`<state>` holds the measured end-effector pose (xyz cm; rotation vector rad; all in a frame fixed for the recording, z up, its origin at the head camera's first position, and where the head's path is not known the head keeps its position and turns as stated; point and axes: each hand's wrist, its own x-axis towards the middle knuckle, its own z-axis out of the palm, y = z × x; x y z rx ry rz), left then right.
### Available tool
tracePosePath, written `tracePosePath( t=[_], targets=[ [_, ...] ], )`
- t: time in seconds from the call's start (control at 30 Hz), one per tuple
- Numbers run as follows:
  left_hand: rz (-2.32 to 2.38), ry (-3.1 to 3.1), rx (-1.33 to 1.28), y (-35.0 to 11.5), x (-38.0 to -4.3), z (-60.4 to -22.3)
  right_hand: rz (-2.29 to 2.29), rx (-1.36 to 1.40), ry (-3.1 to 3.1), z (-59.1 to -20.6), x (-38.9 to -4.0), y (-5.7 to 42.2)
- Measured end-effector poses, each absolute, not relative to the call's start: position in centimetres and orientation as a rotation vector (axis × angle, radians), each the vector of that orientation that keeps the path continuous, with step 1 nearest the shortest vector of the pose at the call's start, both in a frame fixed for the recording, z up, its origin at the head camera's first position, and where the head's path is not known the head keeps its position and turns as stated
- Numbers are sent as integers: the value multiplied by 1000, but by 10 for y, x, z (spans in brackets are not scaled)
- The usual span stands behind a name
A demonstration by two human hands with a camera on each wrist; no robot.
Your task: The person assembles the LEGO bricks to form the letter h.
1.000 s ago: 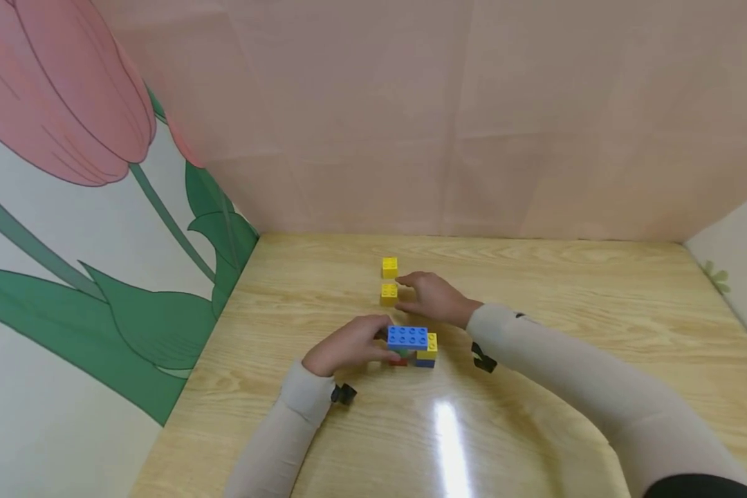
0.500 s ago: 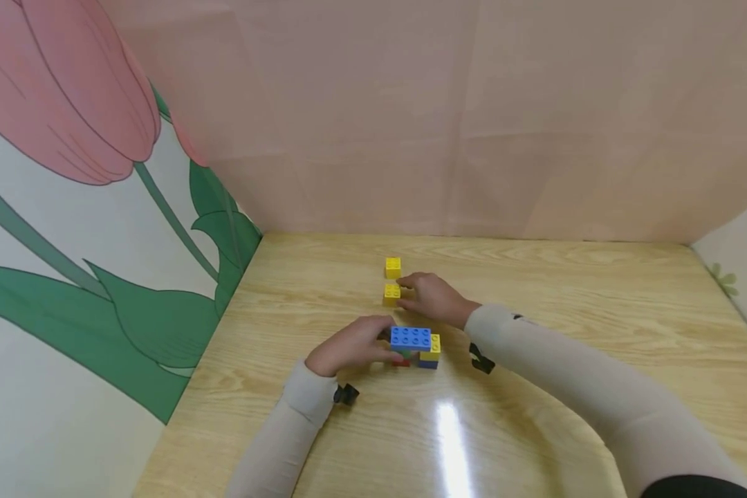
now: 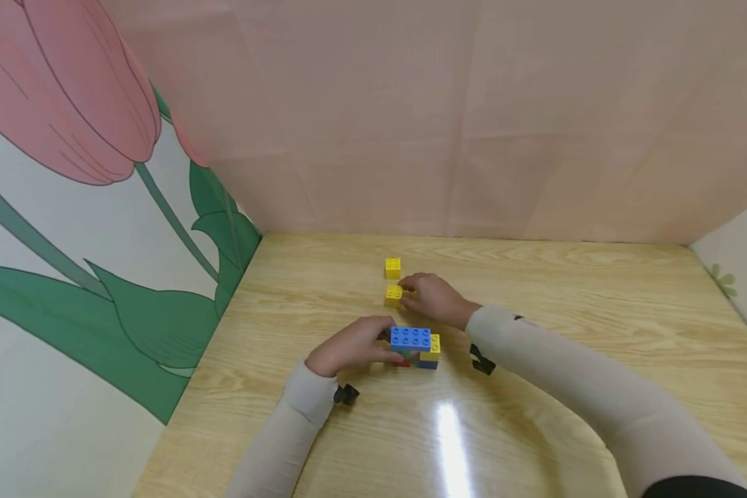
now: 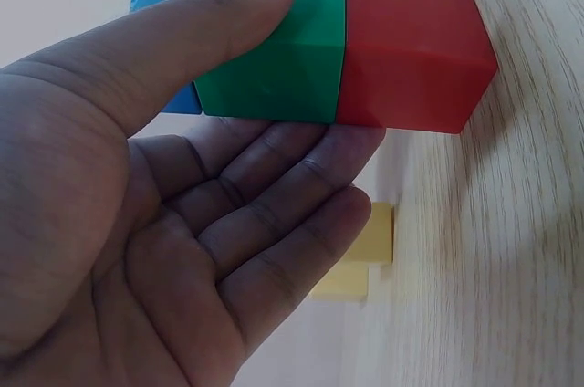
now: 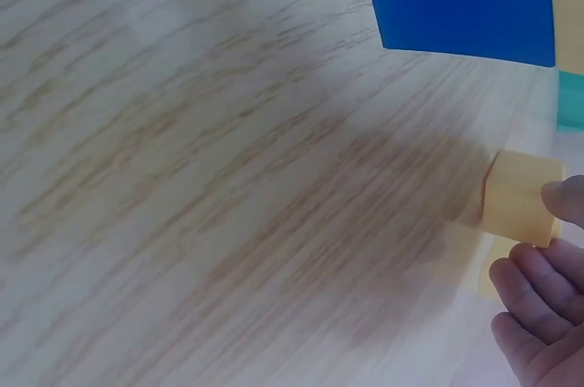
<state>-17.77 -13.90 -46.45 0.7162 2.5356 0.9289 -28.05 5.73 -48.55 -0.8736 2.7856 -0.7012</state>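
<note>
In the head view, my left hand (image 3: 348,344) holds the left side of a small structure of toy building bricks. A blue brick (image 3: 410,337) lies across its top. Below it, the left wrist view shows a green brick (image 4: 274,77) on a red brick (image 4: 415,54), my thumb on the green one and my fingers on its far side. The right column has a yellow brick (image 3: 434,344) over a dark blue brick (image 3: 428,364). Farther back, my right hand (image 3: 437,299) pinches a small yellow brick (image 5: 518,197) between thumb and fingers.
Another small yellow brick (image 3: 393,268) sits on the wooden table (image 3: 535,290) just behind the pinched one. A pink cloth-like backdrop (image 3: 373,138) rises at the table's far edge, and a wall with a painted tulip (image 3: 68,83) stands at left.
The nearer yellow brick has shifted very slightly right and toward me, with my right thumb and fingers at it. My left hand and the brick structure stay put.
</note>
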Motion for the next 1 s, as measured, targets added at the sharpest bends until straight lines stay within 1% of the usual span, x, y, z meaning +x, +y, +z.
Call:
tracePosePath(
  t=[0.5, 0.7, 1.0],
  targets=[
    [940, 2529, 707, -141, -177, -468, -734, -901, 2788, -472, -275, 63],
    [959, 2511, 699, -141, -177, -469, -808, -959, 2818, -459, -269, 66],
    [949, 2513, 709, -140, -177, -468, -905, -966, 2822, -437, -255, 77]
  ],
)
